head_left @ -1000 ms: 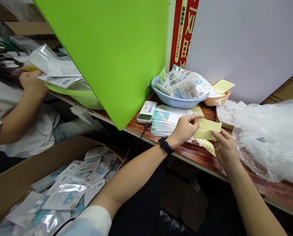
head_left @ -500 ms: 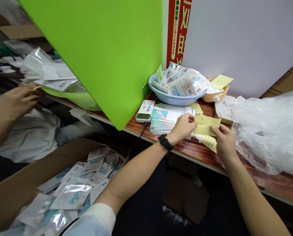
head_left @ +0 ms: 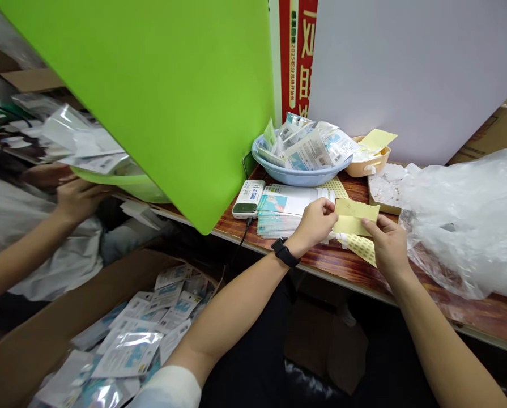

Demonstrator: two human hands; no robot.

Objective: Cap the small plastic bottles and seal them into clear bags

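Observation:
Between my two hands, above the table's front edge, is a creased yellow paper sheet [head_left: 353, 217]. My left hand [head_left: 318, 222], with a black watch on its wrist, pinches the sheet's left edge. At its right side my right hand [head_left: 387, 241] grips it with the thumb on top. Below the sheet lies a strip of yellow dotted sheet [head_left: 362, 249]. Just behind my left hand is a stack of printed plastic packets [head_left: 278, 215] in white and teal, with a small white device [head_left: 248, 198] on a cable to its left.
A blue basin [head_left: 299, 174] of packets and an orange basket [head_left: 370, 164] stand at the back. Clear plastic bags [head_left: 465, 221] lie at right. A green panel [head_left: 172, 102] rises at left. Below is a carton [head_left: 87, 300] of packets. A co-worker's hand [head_left: 77, 198] is at far left.
My hands keep hold of the yellow paper in nearly the same pose. The view has shifted slightly. At far left, the co-worker's hands have moved to the green basin's rim.

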